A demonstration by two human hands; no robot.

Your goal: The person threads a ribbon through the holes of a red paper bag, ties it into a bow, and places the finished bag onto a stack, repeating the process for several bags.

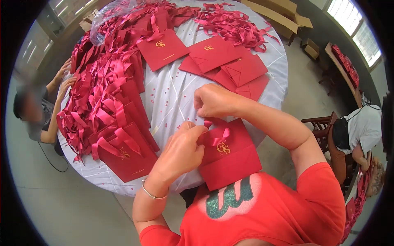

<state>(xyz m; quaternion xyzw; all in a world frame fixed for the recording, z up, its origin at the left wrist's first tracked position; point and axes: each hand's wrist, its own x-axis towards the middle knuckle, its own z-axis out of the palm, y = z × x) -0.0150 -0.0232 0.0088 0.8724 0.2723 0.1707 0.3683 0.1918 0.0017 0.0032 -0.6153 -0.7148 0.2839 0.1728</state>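
A red paper gift bag [232, 168] with a gold monogram lies flat at the table's near edge, against my shirt. Its pink ribbon handle [220, 137] loops up between my hands. My left hand [180, 149], with a bangle on the wrist, is closed at the ribbon on the bag's left side. Just above the bag's top edge, my right hand [213, 100] is curled with its fingertips pinched by the ribbon's upper end. The exact grip of both hands is partly hidden by the fingers.
Many ribboned red bags [119, 102] are heaped along the left. Flat bags without visible ribbons [230, 65] lie beyond my right hand, near loose ribbons [236, 28]. A co-worker [35, 110] reaches in from the left. Another person [361, 131] is at the right.
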